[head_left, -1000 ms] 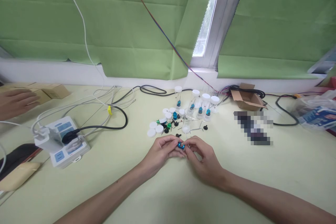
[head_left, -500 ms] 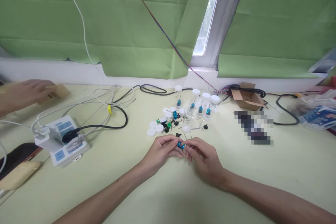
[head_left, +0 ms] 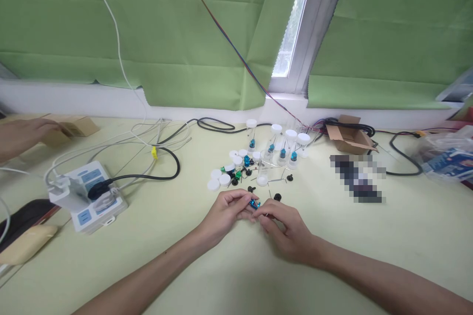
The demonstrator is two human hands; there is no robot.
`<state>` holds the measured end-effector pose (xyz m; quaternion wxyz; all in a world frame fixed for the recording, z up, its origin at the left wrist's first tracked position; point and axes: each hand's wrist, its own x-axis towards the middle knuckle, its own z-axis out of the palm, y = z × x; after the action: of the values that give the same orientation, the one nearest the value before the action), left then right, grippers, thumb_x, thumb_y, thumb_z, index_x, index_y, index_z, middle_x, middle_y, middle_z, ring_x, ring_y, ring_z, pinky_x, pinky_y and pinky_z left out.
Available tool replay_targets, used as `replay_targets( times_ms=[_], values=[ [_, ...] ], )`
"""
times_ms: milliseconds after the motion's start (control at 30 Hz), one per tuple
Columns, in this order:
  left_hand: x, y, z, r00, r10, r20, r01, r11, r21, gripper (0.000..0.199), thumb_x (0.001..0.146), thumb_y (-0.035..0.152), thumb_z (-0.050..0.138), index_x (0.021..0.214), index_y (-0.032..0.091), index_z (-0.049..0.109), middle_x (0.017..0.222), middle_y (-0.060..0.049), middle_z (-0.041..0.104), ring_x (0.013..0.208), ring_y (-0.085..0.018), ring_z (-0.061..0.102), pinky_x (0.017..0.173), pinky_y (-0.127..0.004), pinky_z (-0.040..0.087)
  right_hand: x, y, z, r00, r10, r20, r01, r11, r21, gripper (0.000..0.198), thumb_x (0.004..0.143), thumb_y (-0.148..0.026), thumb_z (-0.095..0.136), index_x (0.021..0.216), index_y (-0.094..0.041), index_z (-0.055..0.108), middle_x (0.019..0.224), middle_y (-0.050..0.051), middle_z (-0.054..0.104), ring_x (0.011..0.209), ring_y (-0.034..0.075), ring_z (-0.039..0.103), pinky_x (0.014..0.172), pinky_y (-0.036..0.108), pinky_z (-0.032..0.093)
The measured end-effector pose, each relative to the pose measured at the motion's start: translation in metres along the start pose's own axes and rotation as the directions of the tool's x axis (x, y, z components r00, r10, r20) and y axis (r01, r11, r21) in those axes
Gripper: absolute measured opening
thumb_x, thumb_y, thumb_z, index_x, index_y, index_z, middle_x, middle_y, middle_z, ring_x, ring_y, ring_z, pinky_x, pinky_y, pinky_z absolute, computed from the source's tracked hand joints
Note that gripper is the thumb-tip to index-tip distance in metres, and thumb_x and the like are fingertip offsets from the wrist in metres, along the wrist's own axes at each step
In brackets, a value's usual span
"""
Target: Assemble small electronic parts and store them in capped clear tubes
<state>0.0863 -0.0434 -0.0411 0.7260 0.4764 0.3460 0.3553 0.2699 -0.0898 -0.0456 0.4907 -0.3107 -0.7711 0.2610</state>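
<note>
My left hand (head_left: 229, 214) is closed, pinching a small blue metal part (head_left: 253, 204) between thumb and fingers. Against that part come the fingertips of my right hand (head_left: 286, 224), pinched round a thin metal rod (head_left: 266, 214) that is mostly hidden. Just beyond my hands lie a black thumb screw (head_left: 251, 189) and a black knob (head_left: 277, 197). An uncapped clear tube (head_left: 262, 170) stands behind them, with loose white caps (head_left: 224, 180), another blue part (head_left: 246, 161) and small green parts (head_left: 238, 175) to its left. Bent metal keys (head_left: 277, 180) lie at its right.
Several white-capped clear tubes (head_left: 283, 150) with blue parts inside stand farther back. At right are an open cardboard box (head_left: 349, 140) and a plastic bag (head_left: 449, 157). A power strip (head_left: 88, 206) with cables sits left. Another person's hand (head_left: 25, 135) touches a carton (head_left: 79, 126) at far left.
My right hand has shifted slightly left against the blue part, and the black knob behind it now shows. The other person's hand has drawn left along the carton.
</note>
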Motion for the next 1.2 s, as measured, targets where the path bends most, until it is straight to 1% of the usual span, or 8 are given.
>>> replay_targets(
  times_ms=[133, 367, 500, 667, 833, 1033, 1200],
  values=[
    [0.0001, -0.0003, -0.0006, 1.000, 0.007, 0.000, -0.007, 1.000, 0.001, 0.028, 0.085, 0.039, 0.070, 0.095, 0.013, 0.074, 0.077, -0.007, 0.073, 0.069, -0.015, 0.069, 0.069, -0.024, 0.054, -0.0005, 0.0000, 0.0006, 0.999, -0.006, 0.036, 0.006, 1.000, 0.003, 0.020, 0.096, -0.012, 0.046, 0.101, -0.018, 0.065, 0.083, 0.005, 0.065, 0.076, 0.016, 0.059, 0.070, 0.028, 0.048],
    [0.0000, -0.0001, 0.0003, 1.000, 0.004, -0.006, -0.004, 1.000, 0.014, 0.028, 0.085, 0.039, 0.070, 0.093, 0.013, 0.074, 0.076, -0.007, 0.072, 0.067, -0.015, 0.067, 0.066, -0.024, 0.053, -0.0004, -0.0024, -0.0008, 0.999, 0.020, 0.047, -0.020, 1.000, -0.005, 0.020, 0.096, -0.012, 0.046, 0.100, -0.019, 0.065, 0.083, 0.006, 0.066, 0.077, 0.017, 0.060, 0.071, 0.028, 0.048],
    [-0.0002, -0.0006, 0.0001, 1.000, 0.020, 0.006, -0.020, 0.999, 0.034, 0.028, 0.086, 0.039, 0.069, 0.095, 0.013, 0.074, 0.074, -0.007, 0.072, 0.063, -0.014, 0.066, 0.063, -0.025, 0.053, -0.0003, -0.0022, -0.0013, 0.999, 0.029, 0.027, -0.028, 1.000, -0.013, 0.020, 0.096, -0.013, 0.047, 0.097, -0.019, 0.065, 0.082, 0.005, 0.065, 0.074, 0.016, 0.059, 0.069, 0.028, 0.047],
    [0.0005, -0.0009, 0.0003, 0.999, 0.048, 0.016, -0.048, 0.997, 0.054, 0.028, 0.087, 0.038, 0.067, 0.096, 0.012, 0.074, 0.075, -0.006, 0.071, 0.062, -0.013, 0.064, 0.060, -0.025, 0.053, -0.0002, -0.0026, -0.0016, 0.999, 0.035, 0.035, -0.034, 0.999, -0.015, 0.020, 0.096, -0.013, 0.046, 0.095, -0.019, 0.065, 0.080, 0.005, 0.064, 0.072, 0.015, 0.057, 0.068, 0.027, 0.047],
    [0.0001, -0.0001, 0.0020, 0.998, 0.065, 0.018, -0.066, 0.993, 0.098, 0.029, 0.087, 0.039, 0.068, 0.093, 0.012, 0.074, 0.075, -0.007, 0.070, 0.062, -0.014, 0.063, 0.059, -0.025, 0.053, 0.0008, -0.0033, -0.0021, 0.999, 0.039, 0.034, -0.039, 0.999, -0.015, 0.021, 0.096, -0.014, 0.045, 0.094, -0.019, 0.065, 0.078, 0.004, 0.063, 0.071, 0.016, 0.057, 0.067, 0.027, 0.047],
    [-0.0014, 0.0025, 0.0044, 0.997, 0.074, 0.021, -0.076, 0.989, 0.124, 0.028, 0.086, 0.039, 0.068, 0.088, 0.012, 0.073, 0.068, -0.005, 0.068, 0.056, -0.013, 0.062, 0.058, -0.025, 0.053, 0.0018, -0.0039, -0.0021, 0.998, 0.045, 0.044, -0.045, 0.999, -0.001, 0.021, 0.097, -0.015, 0.045, 0.092, -0.019, 0.065, 0.077, 0.004, 0.064, 0.070, 0.015, 0.057, 0.066, 0.027, 0.046],
    [-0.0022, 0.0055, 0.0069, 0.996, 0.090, 0.014, -0.091, 0.982, 0.166, 0.030, 0.084, 0.042, 0.069, 0.086, 0.012, 0.072, 0.066, -0.005, 0.069, 0.054, -0.014, 0.063, 0.057, -0.027, 0.053, 0.0019, -0.0045, -0.0025, 0.997, 0.050, 0.056, -0.050, 0.999, 0.009, 0.021, 0.097, -0.017, 0.044, 0.091, -0.020, 0.065, 0.070, 0.002, 0.061, 0.064, 0.015, 0.054, 0.063, 0.027, 0.045]
  ],
)
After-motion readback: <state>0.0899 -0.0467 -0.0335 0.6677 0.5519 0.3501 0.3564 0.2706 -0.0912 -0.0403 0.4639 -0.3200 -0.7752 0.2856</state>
